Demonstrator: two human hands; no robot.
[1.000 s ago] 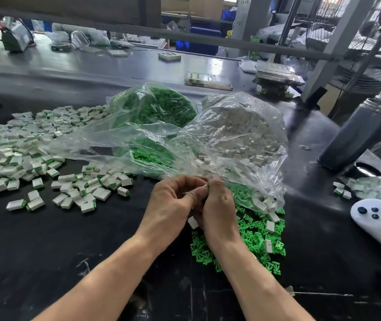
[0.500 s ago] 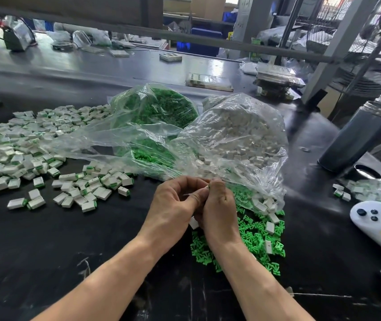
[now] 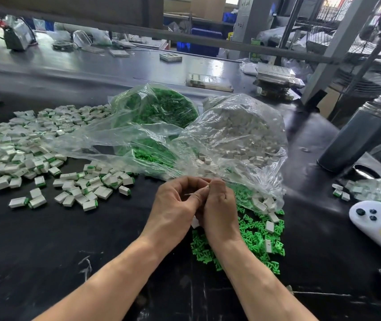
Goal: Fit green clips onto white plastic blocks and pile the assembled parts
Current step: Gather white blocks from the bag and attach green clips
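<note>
While sitting over the green clips (image 3: 252, 239), left hand (image 3: 175, 205) and right hand (image 3: 219, 205) pressing together, pinching a small part (image 3: 200, 191) between fingertips, mostly hidden; can't tell its pointing. Pile (image 3: 22, 154) lying left.

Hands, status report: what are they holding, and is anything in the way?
Left hand and right hand pressed together, pinching a small part, mostly hidden. Loose green clips beneath. Finished pile at left. Bag plastic overhangs behind the fingers.

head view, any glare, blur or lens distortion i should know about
Head view: window glare streaks the dark far tabletop; the clear bags shine; wide-angle bending curves the crossbar; edges look smeared; the hands are fairly sharp.
</note>
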